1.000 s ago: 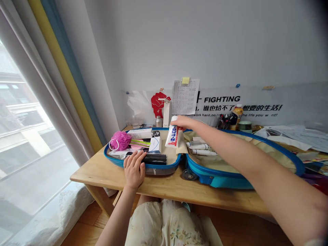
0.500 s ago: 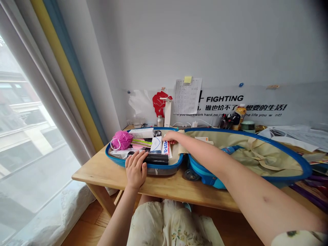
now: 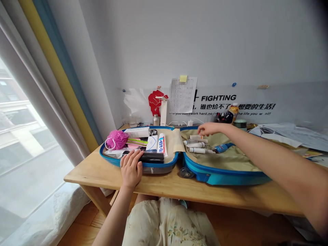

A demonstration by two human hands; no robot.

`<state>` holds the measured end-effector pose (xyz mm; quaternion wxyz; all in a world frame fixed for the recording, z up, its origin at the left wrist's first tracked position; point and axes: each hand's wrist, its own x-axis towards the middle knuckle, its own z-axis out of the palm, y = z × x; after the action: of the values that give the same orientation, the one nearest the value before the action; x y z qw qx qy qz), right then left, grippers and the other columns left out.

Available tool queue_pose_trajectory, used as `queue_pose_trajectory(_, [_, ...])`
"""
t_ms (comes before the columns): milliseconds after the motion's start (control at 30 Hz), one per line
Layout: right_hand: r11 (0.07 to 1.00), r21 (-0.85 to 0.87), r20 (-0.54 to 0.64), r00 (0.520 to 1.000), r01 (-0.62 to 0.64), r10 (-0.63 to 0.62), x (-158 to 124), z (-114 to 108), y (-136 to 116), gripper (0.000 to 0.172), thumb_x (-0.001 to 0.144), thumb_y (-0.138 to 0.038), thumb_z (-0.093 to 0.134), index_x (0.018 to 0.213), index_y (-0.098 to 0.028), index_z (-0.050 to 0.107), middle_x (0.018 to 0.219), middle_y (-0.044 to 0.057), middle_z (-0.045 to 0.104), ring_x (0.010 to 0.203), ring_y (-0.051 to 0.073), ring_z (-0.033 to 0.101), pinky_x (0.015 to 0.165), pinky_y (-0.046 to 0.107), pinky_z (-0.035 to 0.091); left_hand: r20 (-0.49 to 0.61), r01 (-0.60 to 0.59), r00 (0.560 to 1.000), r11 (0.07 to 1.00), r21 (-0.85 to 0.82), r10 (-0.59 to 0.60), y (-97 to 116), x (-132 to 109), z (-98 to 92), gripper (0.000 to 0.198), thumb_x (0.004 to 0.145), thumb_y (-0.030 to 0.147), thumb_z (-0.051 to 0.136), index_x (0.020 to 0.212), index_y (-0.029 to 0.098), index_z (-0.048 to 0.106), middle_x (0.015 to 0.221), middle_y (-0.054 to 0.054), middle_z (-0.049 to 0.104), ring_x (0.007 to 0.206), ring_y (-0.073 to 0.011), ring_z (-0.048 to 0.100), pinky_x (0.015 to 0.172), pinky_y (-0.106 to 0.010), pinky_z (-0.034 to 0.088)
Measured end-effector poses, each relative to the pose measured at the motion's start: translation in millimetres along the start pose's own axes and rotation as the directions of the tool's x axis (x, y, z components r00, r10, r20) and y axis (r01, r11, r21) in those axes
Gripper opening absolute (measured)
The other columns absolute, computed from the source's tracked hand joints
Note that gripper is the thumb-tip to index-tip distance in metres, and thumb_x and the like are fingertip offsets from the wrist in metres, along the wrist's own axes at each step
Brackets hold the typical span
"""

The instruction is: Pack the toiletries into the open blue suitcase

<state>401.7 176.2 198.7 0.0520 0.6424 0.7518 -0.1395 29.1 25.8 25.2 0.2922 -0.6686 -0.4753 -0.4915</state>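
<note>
A blue suitcase lies spread in two halves on a wooden table. My left hand rests on the front rim of its left half, fingers stretched over the end of a black cylinder. Behind the cylinder are a toothpaste box, a white box, a pink bath puff and a long white carton. My right hand hovers over the right half, fingers loosely bent and no object visible in them. Below it lie a small white-orange box, several white tubes and a blue bottle.
Along the wall stand a white lamp, a silver bottle, an orange-labelled bottle and a dark green jar. Papers cover the table's right side. A curtain hangs by the window at left.
My right hand has left the toothpaste box in the left half and moved right, over the other half. The white tubes are now uncovered. My left hand stays on the rim.
</note>
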Motion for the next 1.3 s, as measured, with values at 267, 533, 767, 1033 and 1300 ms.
queue_pose_trajectory(267, [0.936, -0.322, 0.074, 0.982, -0.144, 0.176, -13, 52, 84, 0.033, 0.093, -0.037, 0.060, 0.119, -0.019, 0.061, 0.123, 0.009, 0.061, 0.108, 0.019, 0.061, 0.092, 0.039, 0.053, -0.011, -0.028, 1.000, 0.999, 0.019, 0.028, -3, -2, 2.4, 0.038, 0.100, 0.028, 0.035, 0.124, 0.021, 0.065, 0.122, -0.008, 0.070, 0.120, -0.0229, 0.057, 0.108, -0.038, 0.029])
queue_pose_trajectory(533, [0.882, -0.449, 0.074, 0.977, -0.146, 0.200, -11, 62, 79, 0.035, 0.091, -0.037, 0.061, 0.121, -0.018, 0.060, 0.124, 0.008, 0.061, 0.111, 0.020, 0.060, 0.094, 0.042, 0.052, 0.009, 0.002, 1.000, 1.000, 0.009, -0.002, -4, -4, 2.3, 0.040, 0.100, 0.031, 0.035, 0.125, 0.022, 0.064, 0.124, -0.008, 0.069, 0.123, -0.0227, 0.057, 0.111, -0.038, 0.027])
queue_pose_trajectory(767, [0.825, -0.470, -0.144, 0.950, -0.313, 0.278, -24, 19, 59, 0.034, 0.087, -0.033, 0.067, 0.114, -0.012, 0.063, 0.115, 0.014, 0.063, 0.102, 0.020, 0.062, 0.086, 0.037, 0.051, 0.017, 0.022, 1.000, 1.000, -0.012, -0.021, -3, -4, 2.1, 0.039, 0.100, 0.031, 0.036, 0.125, 0.023, 0.065, 0.124, -0.007, 0.069, 0.122, -0.0232, 0.057, 0.111, -0.039, 0.028])
queue_pose_trajectory(1033, [0.938, -0.338, -0.272, 0.946, 0.079, -0.178, -33, -18, -41, 0.051, 0.087, -0.041, 0.061, 0.135, -0.024, 0.052, 0.132, 0.014, 0.055, 0.101, 0.022, 0.059, 0.071, 0.026, 0.038, 0.018, 0.032, 0.999, 0.999, -0.021, -0.031, -1, -2, 1.0, 0.039, 0.100, 0.031, 0.036, 0.124, 0.023, 0.065, 0.124, -0.008, 0.069, 0.123, -0.0235, 0.057, 0.110, -0.039, 0.029])
queue_pose_trajectory(1300, [0.876, -0.009, 0.012, 0.876, 0.482, -0.482, -15, 34, -184, 0.030, 0.083, -0.045, 0.066, 0.099, -0.020, 0.066, 0.093, 0.004, 0.069, 0.078, 0.016, 0.062, 0.067, 0.024, 0.044, 0.017, -0.005, 1.000, 1.000, -0.007, 0.005, -2, -1, 0.5, 0.038, 0.100, 0.030, 0.036, 0.125, 0.022, 0.064, 0.125, -0.007, 0.069, 0.123, -0.0233, 0.056, 0.106, -0.040, 0.031])
